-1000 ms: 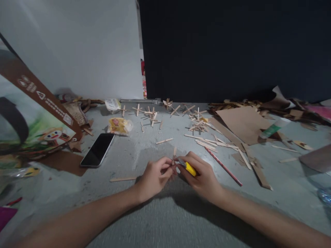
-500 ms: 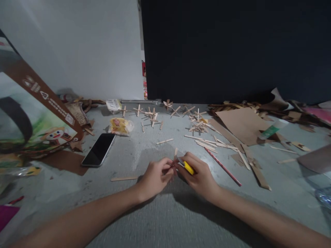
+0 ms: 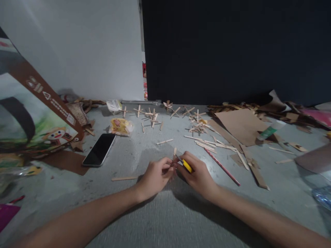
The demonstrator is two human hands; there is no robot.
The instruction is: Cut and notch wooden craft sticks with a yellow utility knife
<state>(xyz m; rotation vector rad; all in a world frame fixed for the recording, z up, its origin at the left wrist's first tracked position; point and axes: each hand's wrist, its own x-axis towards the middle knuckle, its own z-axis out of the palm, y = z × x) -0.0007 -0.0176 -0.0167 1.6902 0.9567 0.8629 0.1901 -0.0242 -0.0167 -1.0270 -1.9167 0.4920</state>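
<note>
My left hand [image 3: 157,175] pinches a small wooden stick [image 3: 175,151], whose top end rises above the fingertips; its lower part is hidden by the fingers. In my right hand [image 3: 198,174] is a yellow utility knife [image 3: 186,166], its dark blade angled toward the stick. The two hands meet at the fingertips, low over the grey surface. Left of my left hand lies a loose popsicle stick [image 3: 124,178], and another stick [image 3: 164,141] lies beyond the hands. Whether the blade touches the wood I cannot tell.
Several crossed-stick pieces [image 3: 176,112] stand at the back. Loose sticks [image 3: 207,143] and a red pencil [image 3: 222,167] lie right, near cardboard [image 3: 241,125] and a glue stick [image 3: 272,130]. On the left are a phone [image 3: 99,150], a yellow packet [image 3: 120,127] and a large printed bag [image 3: 38,113].
The view has shifted very slightly. Both hands keep nearly the same place and grip, with the knife tilted a little differently against the stick.
</note>
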